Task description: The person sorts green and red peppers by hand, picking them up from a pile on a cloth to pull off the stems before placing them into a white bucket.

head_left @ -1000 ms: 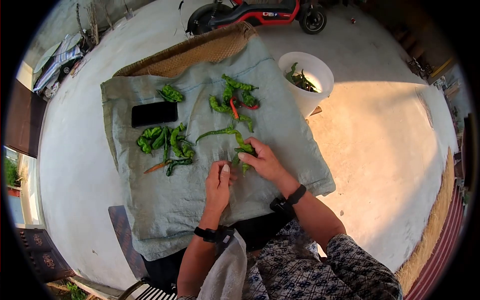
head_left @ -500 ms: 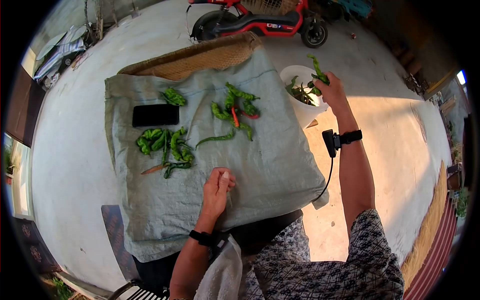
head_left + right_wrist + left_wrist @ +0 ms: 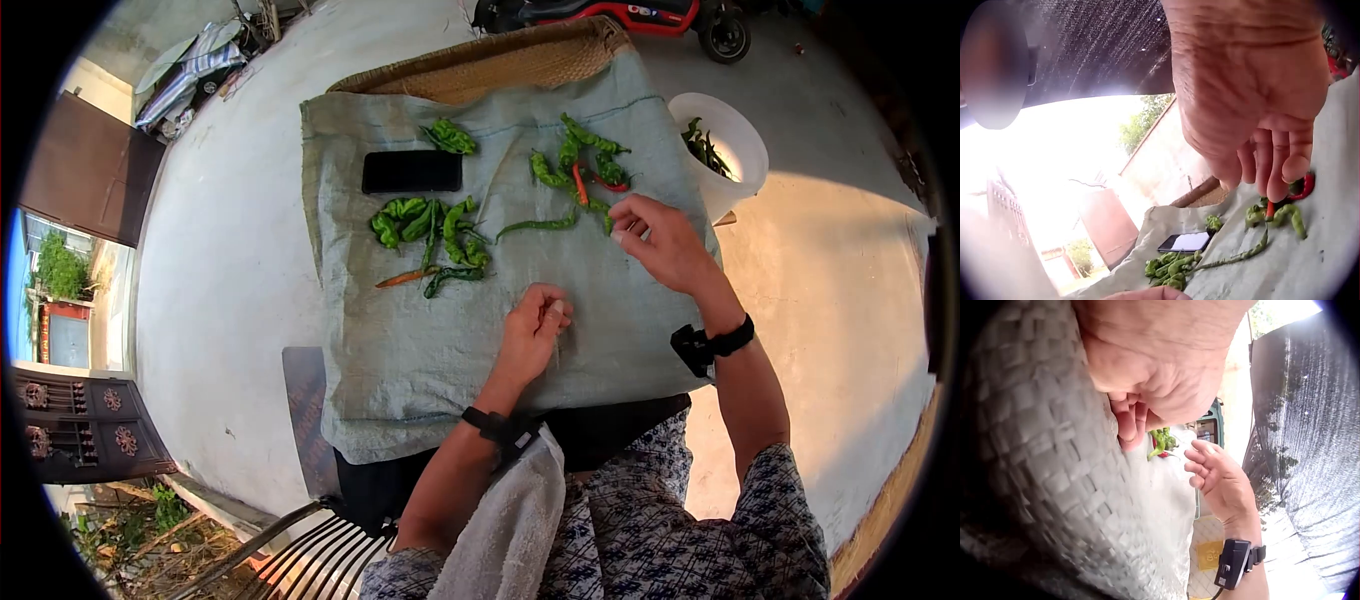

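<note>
My right hand (image 3: 660,240) hovers over the sack cloth (image 3: 430,350), its fingers loosely bent with nothing between them. Close by its fingertips lies the right-hand group of green chili peppers (image 3: 570,150), with a red chili pepper (image 3: 580,185) among them. A long, thin green chili pepper (image 3: 540,225) trails to the left from this group. Low on the cloth, my left hand (image 3: 535,325) rests loosely curled and holds nothing. Left of it is a second group of green chili peppers (image 3: 405,220), with an orange-brown chili pepper (image 3: 405,277) at its lower edge.
A black phone (image 3: 412,172) lies above the left group, beside another green pepper clump (image 3: 448,136). To the right stands a white bucket (image 3: 745,130) with peppers (image 3: 703,147) inside. A woven basket rim (image 3: 480,65) edges the cloth; a red scooter (image 3: 620,15) stands behind.
My right hand carried a green chili pepper from the cloth to the white bucket, then came back empty over the cloth. My left hand has stayed resting. The head view has shifted.
</note>
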`<state>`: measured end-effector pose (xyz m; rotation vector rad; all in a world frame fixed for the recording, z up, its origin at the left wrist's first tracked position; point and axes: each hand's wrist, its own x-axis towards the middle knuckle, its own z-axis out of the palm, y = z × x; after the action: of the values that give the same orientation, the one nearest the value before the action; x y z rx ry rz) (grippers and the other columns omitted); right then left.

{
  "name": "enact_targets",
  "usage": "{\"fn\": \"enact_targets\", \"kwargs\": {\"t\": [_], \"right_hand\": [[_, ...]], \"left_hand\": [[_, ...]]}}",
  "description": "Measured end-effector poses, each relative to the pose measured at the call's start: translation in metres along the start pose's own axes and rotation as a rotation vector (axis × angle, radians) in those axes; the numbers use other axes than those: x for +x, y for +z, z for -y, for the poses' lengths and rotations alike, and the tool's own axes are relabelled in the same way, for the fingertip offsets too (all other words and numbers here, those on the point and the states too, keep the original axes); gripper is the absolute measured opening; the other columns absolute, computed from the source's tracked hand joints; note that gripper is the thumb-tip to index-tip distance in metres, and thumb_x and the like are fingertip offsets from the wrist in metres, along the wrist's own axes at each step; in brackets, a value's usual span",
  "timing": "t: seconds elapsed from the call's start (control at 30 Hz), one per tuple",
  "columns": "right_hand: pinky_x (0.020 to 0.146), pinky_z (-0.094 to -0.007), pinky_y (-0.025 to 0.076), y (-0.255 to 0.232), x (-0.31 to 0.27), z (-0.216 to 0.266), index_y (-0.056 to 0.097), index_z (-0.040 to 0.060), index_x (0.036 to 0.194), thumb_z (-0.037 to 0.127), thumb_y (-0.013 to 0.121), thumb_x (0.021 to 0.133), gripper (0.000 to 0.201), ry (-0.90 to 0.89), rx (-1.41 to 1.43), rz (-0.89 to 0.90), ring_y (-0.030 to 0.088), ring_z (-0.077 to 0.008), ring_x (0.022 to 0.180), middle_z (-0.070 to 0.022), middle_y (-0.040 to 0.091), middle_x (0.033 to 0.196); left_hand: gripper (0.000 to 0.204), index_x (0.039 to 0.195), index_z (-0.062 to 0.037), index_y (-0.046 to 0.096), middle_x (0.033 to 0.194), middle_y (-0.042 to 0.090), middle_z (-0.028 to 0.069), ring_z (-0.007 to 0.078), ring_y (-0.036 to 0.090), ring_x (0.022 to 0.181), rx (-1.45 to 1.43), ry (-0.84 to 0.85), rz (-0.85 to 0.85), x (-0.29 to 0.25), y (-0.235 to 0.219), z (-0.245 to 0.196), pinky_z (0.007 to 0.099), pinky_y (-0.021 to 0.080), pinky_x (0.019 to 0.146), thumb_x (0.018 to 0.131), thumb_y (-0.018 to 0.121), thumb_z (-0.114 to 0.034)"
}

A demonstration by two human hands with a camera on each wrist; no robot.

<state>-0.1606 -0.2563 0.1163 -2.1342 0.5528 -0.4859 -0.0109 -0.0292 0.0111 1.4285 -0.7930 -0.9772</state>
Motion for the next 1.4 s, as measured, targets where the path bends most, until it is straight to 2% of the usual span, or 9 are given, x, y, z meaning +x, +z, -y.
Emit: {"fn": "enact_targets", "kwargs": {"t": [0.1,0.27,0.47,0.57,0.67,0.77,0.97,1.17,1.4], "right_hand": [[0.077,-0.0402,0.059,0.058,-0.01,-0.014,0.064,0.0009,0.115,0.007,0.074,0.092,0.026,-0.063,-0.008,0.051,0.072,-0.0284,0.081,-0.0134,0.069,0.098],[0.086,-0.0472,0.059,0.103,-0.032,-0.02,0.065,0.0072,0.116,0.006,0.074,0.09,0.028,-0.099,-0.244,-0.016,0.069,-0.0341,0.102,-0.0107,0.061,0.112],[0.09,-0.0478,0.057,0.109,-0.039,-0.019,0.066,0.0121,0.116,0.011,0.074,0.09,0.027,-0.074,-0.31,-0.051,0.064,-0.0329,0.115,-0.0085,0.058,0.116],[0.089,-0.0477,0.057,0.111,-0.038,-0.021,0.067,0.0129,0.114,0.012,0.073,0.091,0.024,-0.082,-0.297,-0.073,0.064,-0.0318,0.114,-0.0076,0.058,0.115],[0.088,-0.0478,0.057,0.113,-0.038,-0.021,0.067,0.0134,0.112,0.012,0.073,0.09,0.023,-0.081,-0.284,-0.089,0.064,-0.0312,0.112,-0.0068,0.059,0.114],[0.087,-0.0478,0.057,0.112,-0.037,-0.022,0.066,0.0136,0.11,0.011,0.073,0.09,0.021,-0.079,-0.277,-0.106,0.065,-0.0314,0.109,-0.0065,0.059,0.112],[0.085,-0.0476,0.057,0.113,-0.037,-0.022,0.066,0.0137,0.108,0.011,0.072,0.09,0.02,-0.087,-0.267,-0.118,0.066,-0.0321,0.107,-0.007,0.059,0.111],[0.085,-0.0477,0.056,0.111,-0.036,-0.02,0.066,0.0133,0.108,0.011,0.072,0.09,0.02,-0.066,-0.262,-0.102,0.066,-0.0324,0.107,-0.0073,0.059,0.111],[0.08,-0.0458,0.056,0.109,-0.036,-0.019,0.066,0.0106,0.105,0.007,0.071,0.088,0.018,-0.066,-0.212,-0.135,0.068,-0.0322,0.098,-0.0076,0.062,0.102]], "left_hand": [[0.018,0.128,-0.0036,0.061,0.109,0.074,0.0075,0.0129,0.07,0.092,-0.01,-0.033,0.0,0.0,0.0,-0.006,0.0276,0.056,0.081,0.111,0.057,-0.007],[0.02,0.128,-0.0037,0.062,0.108,0.075,0.0084,0.014,0.071,0.091,-0.049,-0.013,-0.026,-0.002,-0.009,-0.017,0.0275,0.055,0.081,0.108,0.061,-0.004],[0.043,0.131,-0.0077,0.064,0.121,0.068,0.0126,0.031,0.068,0.101,0.972,0.291,-0.463,0.005,-0.057,-0.049,0.0431,0.056,0.082,0.091,0.079,-0.004],[0.054,0.136,-0.0111,0.064,0.128,0.062,0.0127,0.0371,0.064,0.109,1.234,0.422,-0.457,0.017,-0.083,-0.052,0.0502,0.056,0.084,0.086,0.085,-0.01],[0.063,0.14,-0.0137,0.064,0.131,0.061,0.0133,0.0388,0.062,0.113,1.335,0.402,-0.384,0.025,-0.09,-0.05,0.0512,0.056,0.086,0.082,0.089,-0.015],[0.065,0.14,-0.0128,0.064,0.136,0.061,0.0113,0.0389,0.063,0.116,1.334,0.285,-0.337,0.032,-0.087,-0.051,0.0509,0.057,0.09,0.08,0.091,-0.014],[0.059,0.134,-0.011,0.065,0.134,0.064,0.007,0.0392,0.064,0.117,1.195,0.439,-0.199,0.037,-0.094,-0.048,0.0494,0.058,0.092,0.08,0.085,-0.007],[0.055,0.131,-0.0108,0.065,0.13,0.065,0.0084,0.0402,0.064,0.112,1.173,0.382,-0.156,0.017,-0.078,-0.057,0.0485,0.057,0.095,0.079,0.079,-0.001],[0.051,0.131,-0.0095,0.066,0.13,0.066,0.0091,0.0385,0.063,0.109,1.02,0.582,0.003,-0.018,-0.028,-0.051,0.0464,0.057,0.096,0.082,0.073,0.004]]}}
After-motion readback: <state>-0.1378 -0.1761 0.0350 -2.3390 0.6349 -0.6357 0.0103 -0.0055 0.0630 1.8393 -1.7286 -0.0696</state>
